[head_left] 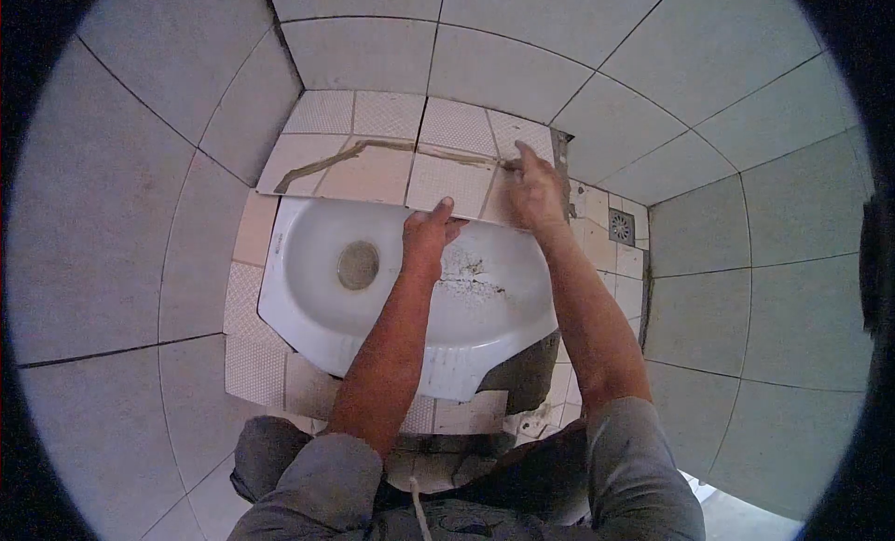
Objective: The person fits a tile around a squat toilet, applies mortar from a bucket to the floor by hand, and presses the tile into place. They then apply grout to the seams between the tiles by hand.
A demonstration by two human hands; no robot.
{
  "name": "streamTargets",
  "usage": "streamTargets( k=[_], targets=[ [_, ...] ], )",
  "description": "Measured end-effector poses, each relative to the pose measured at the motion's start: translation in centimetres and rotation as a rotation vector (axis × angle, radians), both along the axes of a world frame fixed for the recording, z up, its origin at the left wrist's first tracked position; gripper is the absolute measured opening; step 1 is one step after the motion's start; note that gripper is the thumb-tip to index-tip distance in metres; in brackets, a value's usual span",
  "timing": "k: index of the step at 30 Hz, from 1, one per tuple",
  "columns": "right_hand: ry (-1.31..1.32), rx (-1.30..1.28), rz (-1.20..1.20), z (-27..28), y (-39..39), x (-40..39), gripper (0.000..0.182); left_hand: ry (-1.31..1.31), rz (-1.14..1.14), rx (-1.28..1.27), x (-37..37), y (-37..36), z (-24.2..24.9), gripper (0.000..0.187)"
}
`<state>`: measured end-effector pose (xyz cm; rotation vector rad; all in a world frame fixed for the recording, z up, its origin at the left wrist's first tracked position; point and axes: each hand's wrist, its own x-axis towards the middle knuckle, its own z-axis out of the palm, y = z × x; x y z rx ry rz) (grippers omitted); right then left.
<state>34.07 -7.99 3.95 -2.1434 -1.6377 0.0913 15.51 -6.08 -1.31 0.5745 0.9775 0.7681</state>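
My left hand grips the front edge of a patterned, pale tile, thumb on top and fingers under the edge. Over the tile's right part lies my right hand, its fingers curled near the end of a brown line; whether they pinch something small is hidden. This uneven brown line bends across that tile and a matching tile on its left. Both tiles overhang the back rim of a white squat toilet. Under my left hand, dark crumbs are scattered in the bowl.
Grey tiled walls close in at the back and both sides. Smaller floor tiles border the toilet on the left. A square floor drain lies at right. Rough dark mortar shows beside the toilet's front right.
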Motion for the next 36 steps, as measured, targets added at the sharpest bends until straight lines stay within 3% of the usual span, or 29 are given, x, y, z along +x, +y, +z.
streamTargets(
  k=[4, 10, 13, 19, 32, 36],
  targets=[
    [0.194, 0.115, 0.045, -0.1, 0.2, 1.4, 0.059, 0.011, -0.001, 0.014, -0.2, -0.1, -0.4, 0.044],
    [0.034, 0.093, 0.227, -1.6, 1.5, 1.5, 0.056, 0.003, 0.015, 0.035, -0.1, -0.3, 0.6, 0.040],
    [0.171, 0.016, 0.281, -0.4, 1.2, 1.4, 0.053, 0.040, 0.030, 0.047, 0.1, -0.2, -0.1, 0.038],
    [0.032, -0.180, 0.230, 0.8, 1.7, 2.3, 0.045, 0.038, -0.005, 0.125, -0.2, 0.0, -0.9, 0.038],
    [0.031, -0.116, 0.222, 1.5, -2.7, 2.8, 0.041, 0.009, -0.020, 0.073, -0.4, -0.2, 0.3, 0.043],
    [0.148, -0.139, 0.219, 2.6, -3.6, 2.6, 0.040, -0.042, 0.001, 0.055, -0.1, -0.2, -0.1, 0.042]
  ],
)
